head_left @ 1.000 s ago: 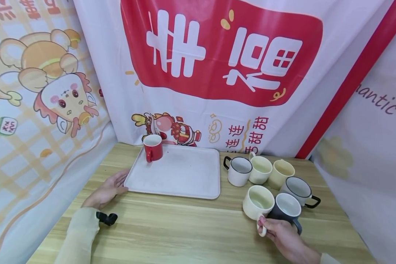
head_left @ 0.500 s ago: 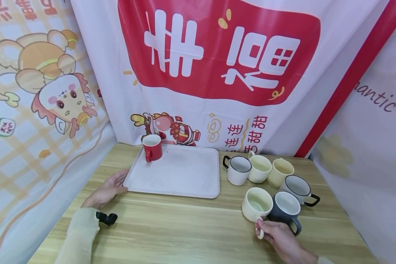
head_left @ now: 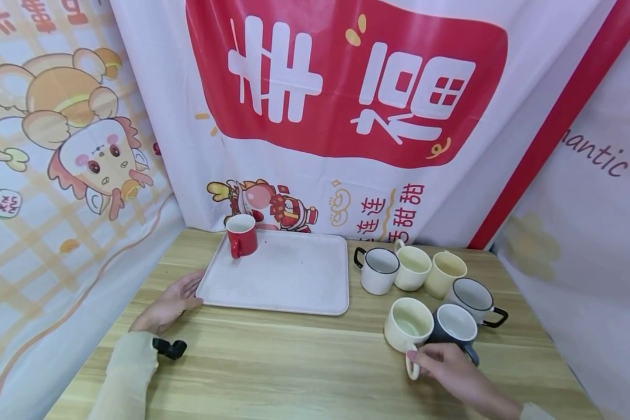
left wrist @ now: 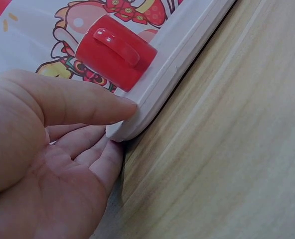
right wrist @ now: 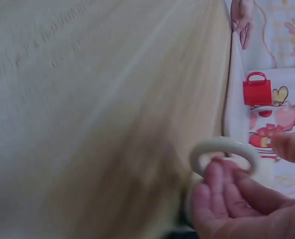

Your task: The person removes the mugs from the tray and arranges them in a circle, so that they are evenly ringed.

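My left hand (head_left: 169, 302) grips the near left corner of the white tray (head_left: 280, 280). In the left wrist view its thumb (left wrist: 102, 103) lies on the rim, with the fingers against the outer side and underneath. A red mug (head_left: 242, 236) stands on the tray's far left corner. My right hand (head_left: 454, 370) is right at the handle (head_left: 412, 366) of a cream mug (head_left: 406, 331) at the front of the mug group. The right wrist view shows its thumb (right wrist: 289, 147) spread away from the handle, its bent fingers (right wrist: 222, 191) overlapping the loop.
A dark blue mug (head_left: 443, 335) stands close to the cream mug's right side. Behind are a white mug (head_left: 379, 280) with black rim, two pale yellow mugs (head_left: 412, 277) and a grey mug (head_left: 485, 309). The wooden table (head_left: 294, 361) meets printed cloth walls (head_left: 315, 192).
The cream mug has shifted slightly nearer in the head view. My right thumb and fingers have loosened from its handle and the hand has drawn to the right. The left hand stays put.
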